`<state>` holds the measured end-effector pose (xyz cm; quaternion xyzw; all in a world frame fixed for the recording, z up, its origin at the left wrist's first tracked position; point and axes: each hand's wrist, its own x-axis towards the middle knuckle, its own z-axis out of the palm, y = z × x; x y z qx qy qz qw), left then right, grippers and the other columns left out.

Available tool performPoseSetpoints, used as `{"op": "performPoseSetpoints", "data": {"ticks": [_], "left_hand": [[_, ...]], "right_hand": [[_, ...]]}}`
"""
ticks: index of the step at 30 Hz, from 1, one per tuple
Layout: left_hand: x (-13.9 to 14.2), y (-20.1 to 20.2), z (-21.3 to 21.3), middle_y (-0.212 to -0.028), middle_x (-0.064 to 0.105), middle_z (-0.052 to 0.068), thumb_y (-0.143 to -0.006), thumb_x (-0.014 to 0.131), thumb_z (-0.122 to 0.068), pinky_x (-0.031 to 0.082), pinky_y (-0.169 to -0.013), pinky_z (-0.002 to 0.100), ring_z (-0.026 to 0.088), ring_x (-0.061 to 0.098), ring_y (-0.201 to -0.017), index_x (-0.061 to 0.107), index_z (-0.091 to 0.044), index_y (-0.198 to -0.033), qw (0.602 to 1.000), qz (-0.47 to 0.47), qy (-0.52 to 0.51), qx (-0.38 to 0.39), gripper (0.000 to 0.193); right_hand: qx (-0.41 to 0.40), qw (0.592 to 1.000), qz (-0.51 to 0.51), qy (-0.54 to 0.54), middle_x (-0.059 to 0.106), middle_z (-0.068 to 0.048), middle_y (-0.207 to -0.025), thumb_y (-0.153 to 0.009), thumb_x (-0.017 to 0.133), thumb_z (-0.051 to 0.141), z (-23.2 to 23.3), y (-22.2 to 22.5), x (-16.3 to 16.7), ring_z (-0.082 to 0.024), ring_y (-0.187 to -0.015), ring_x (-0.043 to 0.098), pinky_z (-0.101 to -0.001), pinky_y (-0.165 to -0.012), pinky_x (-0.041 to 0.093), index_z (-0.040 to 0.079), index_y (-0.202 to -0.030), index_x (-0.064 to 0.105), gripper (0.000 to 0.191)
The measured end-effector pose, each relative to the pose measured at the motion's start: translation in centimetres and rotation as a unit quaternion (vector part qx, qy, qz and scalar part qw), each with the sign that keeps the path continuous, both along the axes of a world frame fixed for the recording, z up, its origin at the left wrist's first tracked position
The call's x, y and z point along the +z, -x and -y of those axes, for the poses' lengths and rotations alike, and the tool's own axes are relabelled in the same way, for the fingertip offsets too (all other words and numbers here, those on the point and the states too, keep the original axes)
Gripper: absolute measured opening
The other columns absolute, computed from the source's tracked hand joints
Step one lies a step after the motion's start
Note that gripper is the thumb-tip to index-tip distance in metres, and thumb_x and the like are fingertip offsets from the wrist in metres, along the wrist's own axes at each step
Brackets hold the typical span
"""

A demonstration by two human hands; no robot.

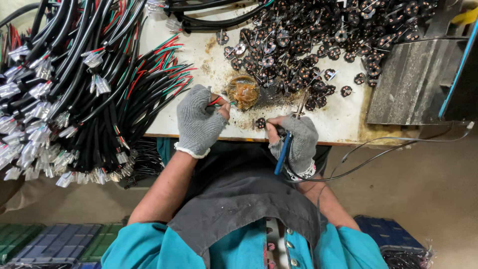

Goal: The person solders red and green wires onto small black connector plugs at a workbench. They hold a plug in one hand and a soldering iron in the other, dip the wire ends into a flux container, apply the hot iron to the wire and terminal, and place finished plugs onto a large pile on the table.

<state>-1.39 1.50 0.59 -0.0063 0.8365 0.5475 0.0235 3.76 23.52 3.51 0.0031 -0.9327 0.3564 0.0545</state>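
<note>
Grey apron and teal sleeves fill the bottom of the view, closest to the lens. Above them, both gloved hands are held at the counter edge.

Left hand is closed in a pinch on the stripped red and green wire ends, which point toward 3 o'clock. Right hand is wrapped shut around a blue-handled soldering iron; its tip is angled up toward 12 o'clock. Between the two hands, at 12 o'clock from the apron, a round brown flux tin sits on the counter, and a single black plug insert lies just beside the right hand.

Risks, as judged from this layout:
- The bare left thumb and fingertips are close to the iron tip, so a burn is likely if either hand slips.
- The iron cord hangs loose off the counter edge toward 3 o'clock; a snag could jerk the tip.
- Cable bundle at 9 o'clock overhangs the edge and could slide, dragging the pinched wires away.
- Flux residue is smeared about the tin, so the small insert could skid.

Containers: the flux tin holds an amber, crusted paste. Crates at 7 o'clock and another at 5 o'clock sit on the floor; the latter seems to hold dark wire, the former cannot be read. No bin holds the heap of inserts at 1 o'clock; it lies loose on the counter beside a grey metal block.
</note>
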Motion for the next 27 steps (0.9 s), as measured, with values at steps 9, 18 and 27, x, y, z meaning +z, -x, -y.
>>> {"op": "performPoseSetpoints", "data": {"ticks": [9,18,27], "left_hand": [[-0.7,-0.1,-0.6,-0.082,0.061,0.010,-0.081,0.084,-0.017,0.052,-0.067,0.038,0.029,0.064,-0.074,0.070,-0.006,-0.088,0.996,-0.060,0.071,-0.013,0.019],[-0.9,-0.3,-0.5,-0.082,0.060,0.010,-0.083,0.083,-0.016,0.053,-0.066,0.035,0.026,0.064,-0.071,0.068,-0.006,-0.089,0.997,-0.068,0.036,0.002,0.019],[-1.1,-0.3,-0.7,-0.081,0.060,0.011,-0.082,0.085,-0.016,0.052,-0.066,0.037,0.028,0.064,-0.073,0.070,-0.005,-0.091,0.994,-0.093,0.064,-0.002,0.021]], "right_hand": [[0.034,0.999,0.014,-0.032,0.074,-0.008,-0.087,-0.083,0.082,0.009,0.1,0.3,0.3,-0.029,-0.078,0.064,-0.0386,-0.076,0.050,0.008,-0.092,0.074,0.012],[0.099,0.995,0.025,-0.022,0.075,-0.009,-0.091,-0.083,0.081,0.011,-0.5,0.5,0.9,-0.030,-0.080,0.066,-0.0387,-0.077,0.051,0.009,-0.100,0.077,0.017],[0.097,0.995,0.014,-0.031,0.076,-0.008,-0.092,-0.081,0.081,0.012,-0.1,0.5,0.6,-0.029,-0.078,0.066,-0.0394,-0.076,0.052,0.008,-0.105,0.078,0.024]]}}
